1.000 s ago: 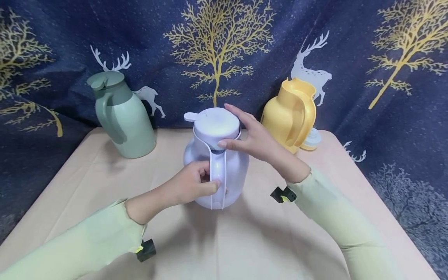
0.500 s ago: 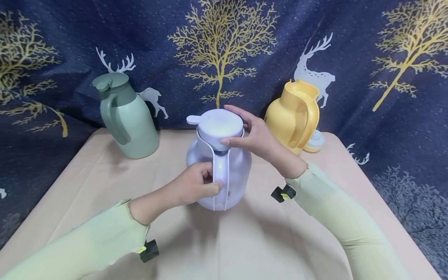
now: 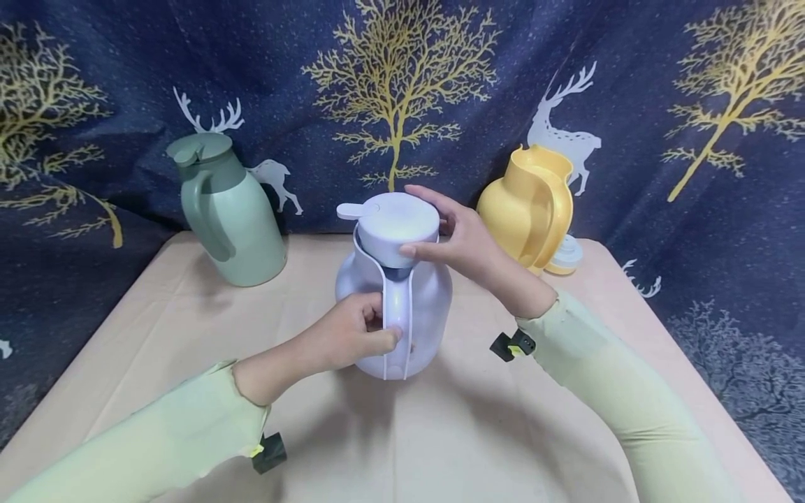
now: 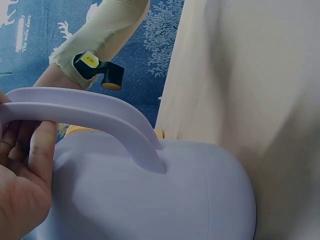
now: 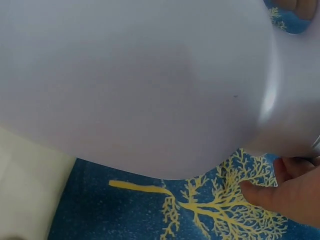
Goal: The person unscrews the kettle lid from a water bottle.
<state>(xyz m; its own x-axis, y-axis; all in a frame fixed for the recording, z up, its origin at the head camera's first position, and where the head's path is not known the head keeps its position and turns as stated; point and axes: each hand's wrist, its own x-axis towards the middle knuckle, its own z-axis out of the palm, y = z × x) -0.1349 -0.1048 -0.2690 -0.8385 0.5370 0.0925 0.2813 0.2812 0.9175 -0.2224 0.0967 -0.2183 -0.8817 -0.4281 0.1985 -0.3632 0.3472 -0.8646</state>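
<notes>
A lavender vacuum jug stands upright at the middle of the table, its handle towards me. My left hand grips that handle, fingers wrapped round it; the left wrist view shows the handle arching over the fingers. On the jug's mouth sits a round lavender lid with a tab pointing left, slightly raised so a dark band shows beneath it. My right hand holds the lid by its right side, thumb in front and fingers behind. In the right wrist view the jug body hides the lid.
At the back left stands a green jug with its lid on. A yellow jug with an uncovered mouth is at the back right, a small grey-and-yellow lid beside it. Behind the table hangs a dark blue cloth.
The lid in my right hand has risen a little from the jug's mouth. My left hand keeps its grip on the handle. The whole view shifted slightly between the first two frames.
</notes>
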